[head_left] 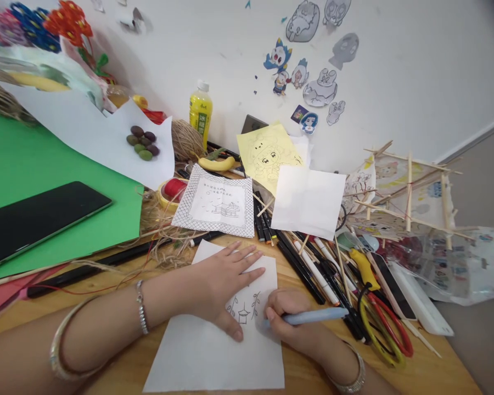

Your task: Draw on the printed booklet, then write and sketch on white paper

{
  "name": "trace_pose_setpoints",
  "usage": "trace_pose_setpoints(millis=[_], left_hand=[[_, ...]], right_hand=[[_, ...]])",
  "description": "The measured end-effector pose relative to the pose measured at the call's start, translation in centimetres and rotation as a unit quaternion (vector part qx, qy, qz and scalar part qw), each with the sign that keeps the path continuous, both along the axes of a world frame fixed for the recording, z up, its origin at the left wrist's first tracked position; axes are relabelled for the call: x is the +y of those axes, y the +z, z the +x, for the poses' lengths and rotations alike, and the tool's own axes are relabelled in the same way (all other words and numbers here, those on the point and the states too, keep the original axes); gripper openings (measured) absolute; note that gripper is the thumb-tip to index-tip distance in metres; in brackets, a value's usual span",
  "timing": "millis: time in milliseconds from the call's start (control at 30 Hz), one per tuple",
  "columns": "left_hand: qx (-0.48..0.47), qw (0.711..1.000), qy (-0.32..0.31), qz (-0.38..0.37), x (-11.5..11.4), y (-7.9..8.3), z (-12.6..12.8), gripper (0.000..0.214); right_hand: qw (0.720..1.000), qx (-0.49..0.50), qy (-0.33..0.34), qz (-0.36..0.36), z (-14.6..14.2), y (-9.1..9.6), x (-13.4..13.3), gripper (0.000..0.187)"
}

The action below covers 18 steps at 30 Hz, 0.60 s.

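A white sheet of paper (214, 351) lies on the wooden table, bearing a small line drawing of a lantern (243, 315) with leafy sprigs on either side. My left hand (226, 280) rests flat across the upper part of this sheet, fingers spread, hiding some of it. Closed around a pale blue pen (316, 316), my right hand (290, 315) sits at the sheet's right edge, beside the right sprig. The pen's tip is hidden by my fingers. Just beyond the sheet is a drawing with a cross-hatched border (216, 203).
Pens and markers (313, 269) crowd the right, near scissors (389, 329) and a stick frame (411, 192). On the left a black phone (45, 219) lies on green paper (119, 219). A yellow bottle (201, 112) stands at the wall; a blank white sheet (308, 200) leans behind the pens.
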<state>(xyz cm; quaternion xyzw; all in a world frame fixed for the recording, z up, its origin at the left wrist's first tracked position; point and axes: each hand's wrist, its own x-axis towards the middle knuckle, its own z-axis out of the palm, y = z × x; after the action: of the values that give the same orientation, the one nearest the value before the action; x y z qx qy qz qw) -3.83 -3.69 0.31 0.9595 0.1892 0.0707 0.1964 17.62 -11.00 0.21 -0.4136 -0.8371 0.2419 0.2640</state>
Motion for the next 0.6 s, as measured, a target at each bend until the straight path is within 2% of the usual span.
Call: trace_pose_setpoints(millis=[300,600], left_hand=[[0.041,0.999,0.0,-0.005,-0.08,0.84,0.23,0.107],[-0.005,1.0,-0.005,0.002,-0.06,0.0,0.05,0.105]], right_hand=[[1.0,-0.022,0.013,0.006,-0.32,0.45,0.06,0.038],[1.0,-0.011,0.002,-0.005,-0.21,-0.01,0.19,0.041]])
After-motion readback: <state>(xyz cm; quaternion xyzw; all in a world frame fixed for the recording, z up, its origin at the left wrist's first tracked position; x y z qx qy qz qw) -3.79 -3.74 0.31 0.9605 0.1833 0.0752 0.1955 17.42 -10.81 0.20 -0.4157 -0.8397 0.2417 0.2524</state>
